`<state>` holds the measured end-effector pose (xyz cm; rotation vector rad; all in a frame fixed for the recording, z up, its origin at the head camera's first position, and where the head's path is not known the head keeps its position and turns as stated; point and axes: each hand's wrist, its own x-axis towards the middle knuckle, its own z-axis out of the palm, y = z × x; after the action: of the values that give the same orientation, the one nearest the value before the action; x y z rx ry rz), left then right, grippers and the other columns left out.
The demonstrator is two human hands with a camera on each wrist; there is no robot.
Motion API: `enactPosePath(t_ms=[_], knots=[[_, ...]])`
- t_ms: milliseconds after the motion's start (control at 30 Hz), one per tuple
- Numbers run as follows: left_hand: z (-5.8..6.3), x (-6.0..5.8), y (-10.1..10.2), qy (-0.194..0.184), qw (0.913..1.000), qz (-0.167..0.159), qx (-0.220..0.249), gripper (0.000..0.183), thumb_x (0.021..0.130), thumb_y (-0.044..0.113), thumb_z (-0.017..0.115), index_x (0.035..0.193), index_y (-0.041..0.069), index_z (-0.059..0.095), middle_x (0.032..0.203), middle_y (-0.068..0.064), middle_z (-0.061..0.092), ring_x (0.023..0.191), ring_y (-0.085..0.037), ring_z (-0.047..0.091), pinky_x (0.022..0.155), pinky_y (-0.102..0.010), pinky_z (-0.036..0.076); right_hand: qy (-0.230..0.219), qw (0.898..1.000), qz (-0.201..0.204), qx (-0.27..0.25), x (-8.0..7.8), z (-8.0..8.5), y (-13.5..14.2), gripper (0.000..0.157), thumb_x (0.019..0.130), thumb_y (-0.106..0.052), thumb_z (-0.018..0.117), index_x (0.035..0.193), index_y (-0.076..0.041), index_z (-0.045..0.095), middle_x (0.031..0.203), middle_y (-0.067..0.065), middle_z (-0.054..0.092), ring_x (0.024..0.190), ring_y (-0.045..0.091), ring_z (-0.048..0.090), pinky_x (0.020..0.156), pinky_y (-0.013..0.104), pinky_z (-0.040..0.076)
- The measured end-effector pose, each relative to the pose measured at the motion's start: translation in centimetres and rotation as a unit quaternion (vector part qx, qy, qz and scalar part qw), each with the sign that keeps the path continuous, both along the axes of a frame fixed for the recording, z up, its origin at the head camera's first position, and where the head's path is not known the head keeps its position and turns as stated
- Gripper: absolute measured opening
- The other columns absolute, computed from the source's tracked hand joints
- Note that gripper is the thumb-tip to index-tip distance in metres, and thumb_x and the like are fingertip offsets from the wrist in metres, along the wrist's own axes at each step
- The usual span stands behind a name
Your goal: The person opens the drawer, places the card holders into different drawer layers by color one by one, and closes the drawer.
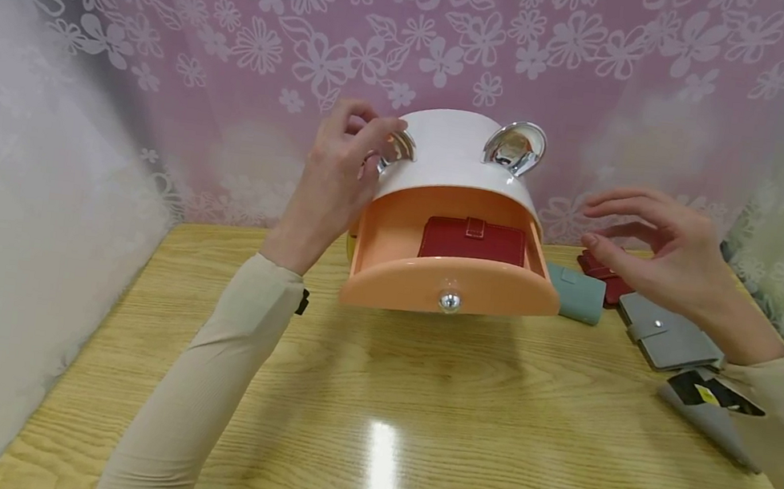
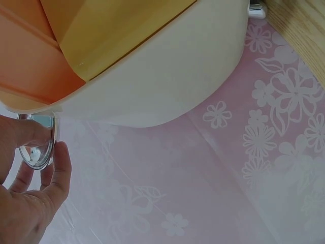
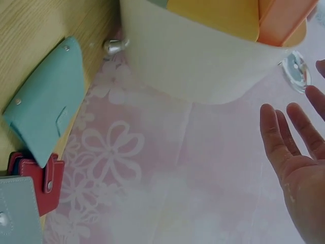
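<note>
A white desktop drawer cabinet with silver ear-shaped trims stands at the back of the table. Its orange drawer, fitted with a silver knob, is pulled out. Inside lies a red wallet with a strap. My left hand holds the left silver ear, thumb on one side and fingers on the other. Off to the cabinet's right, my right hand is raised with nothing in it, fingers loosely bent and apart. The right ear is untouched.
Right of the cabinet lie a teal wallet, another red wallet and a grey wallet. A further grey item is partly under the right sleeve. A yellow drawer shows below the orange one. Flowered cloth hangs behind the table.
</note>
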<state>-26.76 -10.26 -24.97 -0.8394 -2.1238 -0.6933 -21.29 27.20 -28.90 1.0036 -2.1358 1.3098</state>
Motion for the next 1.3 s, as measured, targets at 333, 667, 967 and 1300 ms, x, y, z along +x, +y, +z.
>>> enactPosePath(t_ms=[333, 667, 967, 1300], knots=[[-0.1, -0.1, 0.0, 0.005, 1.0, -0.003, 0.001, 0.04, 0.092, -0.013, 0.056, 0.122, 0.008, 0.07, 0.117, -0.018, 0.053, 0.102, -0.031, 0.058, 0.086, -0.038, 0.057, 0.05, 0.989, -0.097, 0.096, -1.4, -1.5, 1.2, 0.047, 0.069, 0.018, 0.08, 0.112, 0.0, 0.075, 0.122, -0.007, 0.068, 0.111, -0.005, 0.063, 0.084, 0.004, 0.051], [0.0, 0.0, 0.0, -0.004, 1.0, 0.0, -0.001, 0.038, 0.093, -0.011, 0.056, 0.123, 0.009, 0.07, 0.118, -0.017, 0.053, 0.104, -0.031, 0.058, 0.088, -0.038, 0.057, 0.079, 0.967, -0.156, 0.187, -2.5, -2.9, 2.7, 0.043, 0.072, 0.003, 0.084, 0.113, -0.003, 0.074, 0.122, 0.016, 0.068, 0.112, -0.011, 0.053, 0.087, -0.002, 0.036], [0.0, 0.0, 0.0, -0.003, 1.0, 0.002, -0.001, 0.038, 0.093, -0.011, 0.056, 0.122, 0.009, 0.071, 0.117, -0.018, 0.053, 0.104, -0.031, 0.058, 0.086, -0.038, 0.058, 0.162, 0.927, -0.19, 0.28, -4.0, -4.4, 4.5, 0.049, 0.072, -0.02, 0.083, 0.115, 0.0, 0.072, 0.117, 0.023, 0.067, 0.106, 0.044, 0.061, 0.088, 0.061, 0.051], [0.0, 0.0, 0.0, 0.002, 1.0, -0.001, 0.0, 0.039, 0.092, -0.012, 0.055, 0.122, 0.008, 0.071, 0.117, -0.019, 0.053, 0.103, -0.031, 0.058, 0.087, -0.037, 0.058, 0.15, 0.896, -0.227, 0.35, -4.6, -5.4, 5.7, 0.065, 0.077, -0.029, 0.081, 0.136, -0.006, 0.063, 0.134, 0.028, 0.061, 0.114, 0.05, 0.057, 0.097, 0.069, 0.047]])
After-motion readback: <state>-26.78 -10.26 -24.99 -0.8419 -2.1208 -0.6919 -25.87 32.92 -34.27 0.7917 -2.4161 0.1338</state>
